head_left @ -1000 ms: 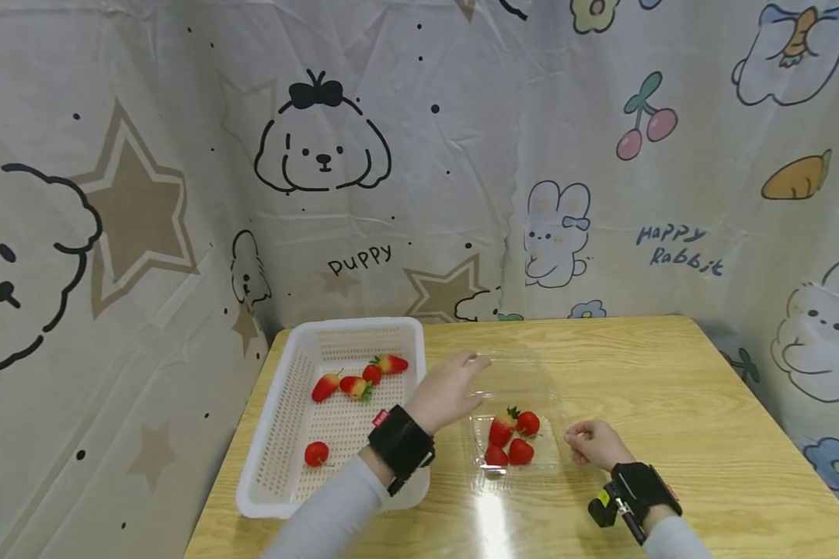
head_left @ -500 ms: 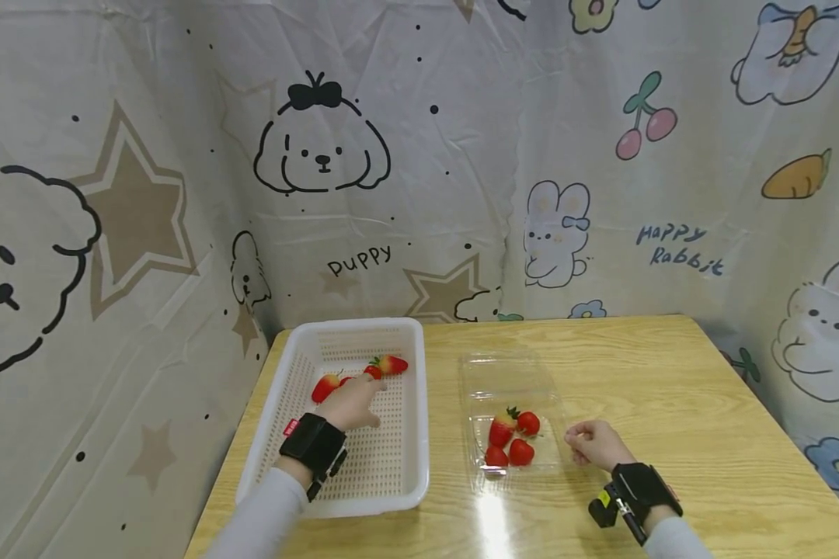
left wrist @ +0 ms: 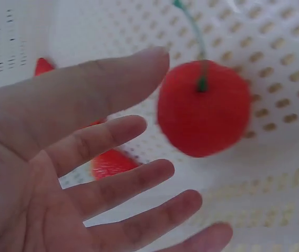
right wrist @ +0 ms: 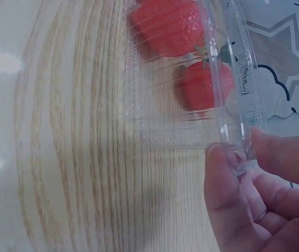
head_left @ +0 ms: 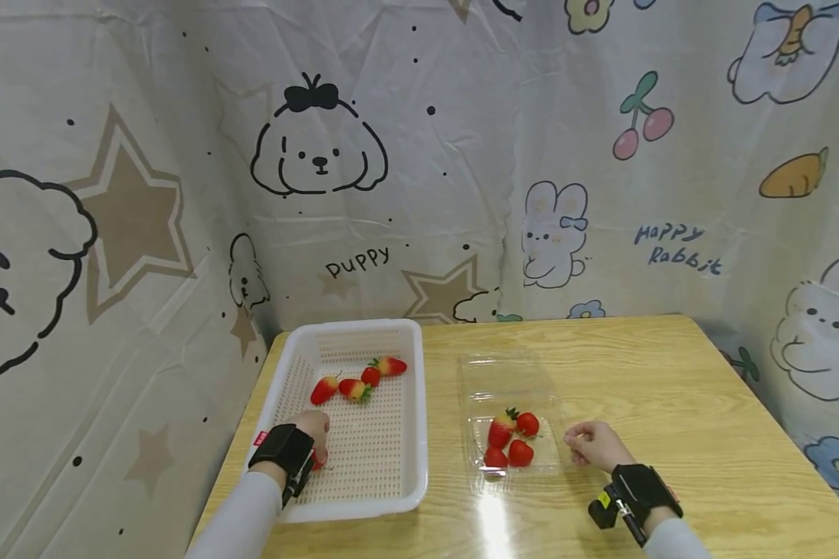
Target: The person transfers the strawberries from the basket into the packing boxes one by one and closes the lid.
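My left hand (head_left: 312, 423) is down inside the white perforated basket (head_left: 419, 419). In the left wrist view its fingers are spread, and the thumb tip lies right at the side of a red cherry (left wrist: 204, 113) with a thin green stem. From the head view that cherry is mostly hidden by the hand and wrist. My right hand (head_left: 594, 444) pinches the rim of a clear plastic clamshell box (right wrist: 165, 142) between thumb and fingers. The box stands with its lid (head_left: 506, 373) laid back, and holds several red fruits, a strawberry (head_left: 501, 431) among them.
Toward the basket's far end lie strawberries (head_left: 325, 390) and a round red fruit (head_left: 370, 376). A wooden table (head_left: 622, 365) carries basket and box side by side. Printed curtains (head_left: 391, 194) hang behind it and at the left.
My left hand has gone from over the box lid leftward, across the basket's fruit, down to the cherry near the basket's front. My right hand stays at the box rim.
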{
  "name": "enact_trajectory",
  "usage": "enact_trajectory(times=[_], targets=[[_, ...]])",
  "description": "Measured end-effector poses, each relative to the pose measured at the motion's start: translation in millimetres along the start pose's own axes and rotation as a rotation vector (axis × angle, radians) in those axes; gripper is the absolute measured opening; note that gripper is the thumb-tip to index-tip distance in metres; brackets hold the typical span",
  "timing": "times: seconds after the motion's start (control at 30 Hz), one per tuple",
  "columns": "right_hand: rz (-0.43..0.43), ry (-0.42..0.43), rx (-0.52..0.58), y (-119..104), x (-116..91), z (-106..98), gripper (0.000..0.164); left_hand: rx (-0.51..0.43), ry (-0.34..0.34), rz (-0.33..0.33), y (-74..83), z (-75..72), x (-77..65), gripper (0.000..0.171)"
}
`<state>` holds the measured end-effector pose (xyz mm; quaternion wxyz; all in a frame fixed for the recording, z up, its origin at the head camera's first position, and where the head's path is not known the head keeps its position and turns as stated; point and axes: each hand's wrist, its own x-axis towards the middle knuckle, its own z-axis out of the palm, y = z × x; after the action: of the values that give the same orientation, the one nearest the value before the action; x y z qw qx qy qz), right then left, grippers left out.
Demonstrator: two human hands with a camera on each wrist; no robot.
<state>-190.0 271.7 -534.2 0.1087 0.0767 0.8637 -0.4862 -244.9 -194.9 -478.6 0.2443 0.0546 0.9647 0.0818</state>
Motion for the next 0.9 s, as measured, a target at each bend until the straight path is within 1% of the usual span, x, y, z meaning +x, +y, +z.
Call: enact_trajectory(times=[0.07, 0.13, 0.23, 0.3, 0.4, 0.53, 0.67, 0.8, 0.9], targets=[[0.0, 0.0, 0.0, 0, 0, 0, 0.015, 0.041, -0.023, -0.009, -4.9, 4.4, 4.7, 0.033], [0.002, 0.003, -0.002, -1, 0, 0, 0.015, 0.058, -0.044, -0.01, -9.5, 9.1, 8.7, 0.031], [0.002, 0.002, -0.006, -2, -1, 0, 0.015, 0.038, -0.059, -0.005, -15.8, 16.1, 12.4, 0.029], [0.003, 0.002, -0.006, -2, -1, 0, 0.014, 0.009, -0.06, 0.005, -17.3, 19.2, 12.9, 0.029], [0.003, 0.002, -0.007, -2, -2, 0, 0.014, -0.038, -0.052, 0.039, -14.7, 20.7, 10.1, 0.03], [0.003, 0.004, -0.006, -3, -2, 0, 0.015, -0.056, -0.041, 0.096, -6.5, 19.3, 4.3, 0.029], [-0.003, -0.006, -0.002, -3, -3, 0, 0.015, -0.045, -0.043, 0.106, -1.1, 18.9, 1.3, 0.028], [-0.012, -0.014, -0.002, -2, -3, 0, 0.015, -0.031, -0.038, 0.111, 1.0, 18.9, 1.6, 0.029], [0.0, -0.002, 0.001, -1, -2, 0, 0.015, -0.03, -0.032, 0.116, 1.6, 17.1, 2.8, 0.03]])
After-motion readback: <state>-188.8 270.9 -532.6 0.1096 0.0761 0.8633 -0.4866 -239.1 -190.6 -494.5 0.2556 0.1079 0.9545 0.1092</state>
